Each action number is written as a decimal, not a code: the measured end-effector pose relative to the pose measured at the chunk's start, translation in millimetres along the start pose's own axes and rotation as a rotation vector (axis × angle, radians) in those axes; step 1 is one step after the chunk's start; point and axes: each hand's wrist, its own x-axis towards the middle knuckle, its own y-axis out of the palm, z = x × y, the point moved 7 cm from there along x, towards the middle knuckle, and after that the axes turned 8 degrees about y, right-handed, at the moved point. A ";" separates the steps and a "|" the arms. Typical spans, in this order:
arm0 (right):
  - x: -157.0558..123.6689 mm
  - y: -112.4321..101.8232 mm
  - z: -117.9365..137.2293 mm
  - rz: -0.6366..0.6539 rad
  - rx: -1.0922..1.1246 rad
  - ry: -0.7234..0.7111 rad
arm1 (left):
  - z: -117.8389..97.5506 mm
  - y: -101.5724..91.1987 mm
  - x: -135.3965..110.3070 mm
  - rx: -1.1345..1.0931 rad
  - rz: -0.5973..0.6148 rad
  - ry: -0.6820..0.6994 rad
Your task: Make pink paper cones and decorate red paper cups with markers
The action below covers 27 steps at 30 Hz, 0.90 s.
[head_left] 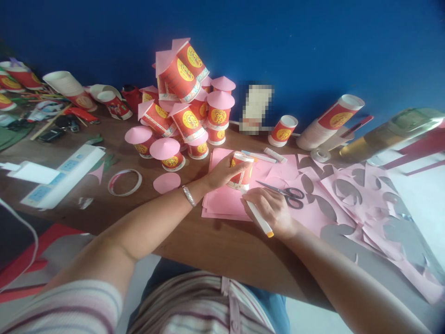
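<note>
My left hand (222,170) is closed around the side of a red paper cup (245,175), which stands on a stack of pink paper (222,204). In my right hand (271,206) is a white marker pen (259,217) with an orange end pointing toward me. The pen's other end is close to the cup's base; whether it touches cannot be made out. Black-handled scissors (292,195) lie on the paper just right of my right hand. A glue stick (276,155) and another pen (255,156) rest behind the cup.
Red cups with pink cone tops (167,150) are piled at the back. A single cup (283,131) and a cup stack (330,121) stand at right, beside cut pink scraps (347,195). Left are a tape roll (124,182), a pink disc (167,183) and a power strip (64,176).
</note>
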 end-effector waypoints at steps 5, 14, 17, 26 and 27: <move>-1.7 1.3 0.3 0.016 -0.014 -0.005 | -0.5 0.2 0.3 -0.004 0.005 0.010; 2.0 1.0 -0.2 0.001 -0.017 0.010 | 2.5 -2.7 -1.6 0.011 -0.027 -0.027; 3.2 1.1 -0.4 0.008 -0.012 0.016 | 0.4 -1.5 -1.6 0.014 -0.026 -0.028; 2.9 3.7 0.0 0.050 0.010 0.007 | -0.5 -0.9 -0.4 0.029 -0.022 -0.004; 2.4 3.9 0.1 0.056 0.017 0.003 | -0.8 -0.7 -0.3 0.027 -0.018 0.000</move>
